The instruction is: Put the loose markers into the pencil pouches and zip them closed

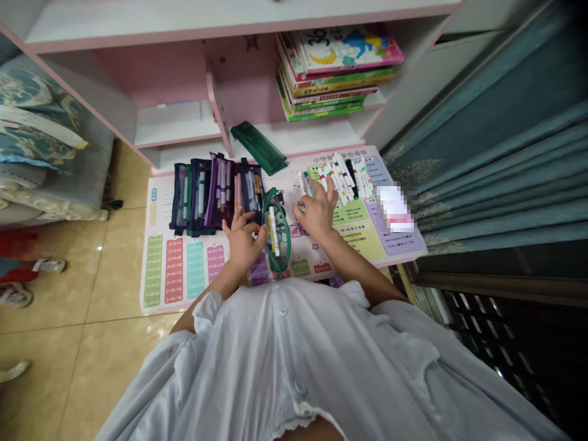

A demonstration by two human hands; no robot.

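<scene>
A colourful printed study mat (pixel 174 275) lies on the floor, and the row of dark mesh pencil pouches (pixel 215 196) on it holds pens and markers. My left hand (pixel 243 240) grips the rim of a green mesh pouch (pixel 279 233), which holds several markers. My right hand (pixel 319 211) is curled over the mat beside a loose pile of white markers (pixel 342 177). Its fingers hide the lower ends of the nearest markers, so any grip is hidden. A dark green zip pouch (pixel 257 147) lies flat beyond the row.
A white and pink shelf unit (pixel 184 122) stands ahead, with a stack of children's books (pixel 337 73) on it. A teal curtain (pixel 482 171) hangs at right, and cushions (pixel 37 122) sit at left. A person's feet (pixel 27 275) rest on the tiled floor (pixel 59 294).
</scene>
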